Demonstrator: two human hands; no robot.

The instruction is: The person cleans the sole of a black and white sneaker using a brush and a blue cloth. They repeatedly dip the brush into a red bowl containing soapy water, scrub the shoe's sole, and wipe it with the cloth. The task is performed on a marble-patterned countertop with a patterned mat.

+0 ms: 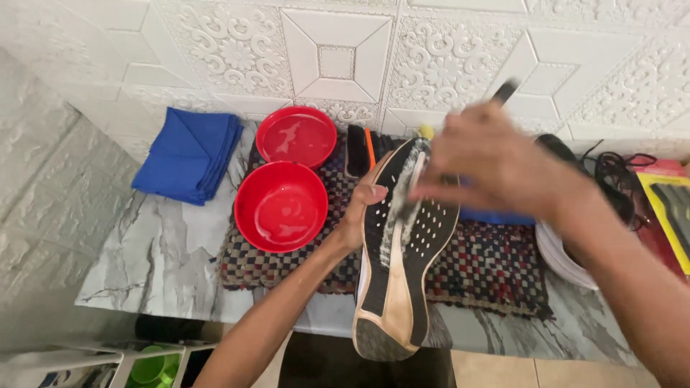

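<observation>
the shoe (399,251) is held sole-up over the near edge of the marble counter (158,244), its toe pointing away and its heel hanging toward the viewer. the sole is black with a tan strip running around the heel and up the middle, and the forefoot is dotted with rows of small pale holes. a streak of white foam lies along the middle of the sole.

the left hand (363,208) grips the shoe on its left side, thumb curled over the edge of the sole and fingers hidden behind it. the right hand (496,162) is blurred above the toe end, fingers closed around a dark-handled brush (505,91) whose head is pressed to the foamy part of the sole.

two red bowls stand left of the shoe on a woven checked mat (489,266). the nearer red bowl (281,206) holds a shallow layer of clear liquid; the farther red bowl (296,136) holds liquid with pale suds on it. a folded blue cloth (188,154) lies at the far left on the counter. a black brush with an orange stripe (359,151) rests just right of the farther bowl. at the right, a white plate (564,259) shows under the right forearm, with tangled black cords (611,172) beyond it.
</observation>
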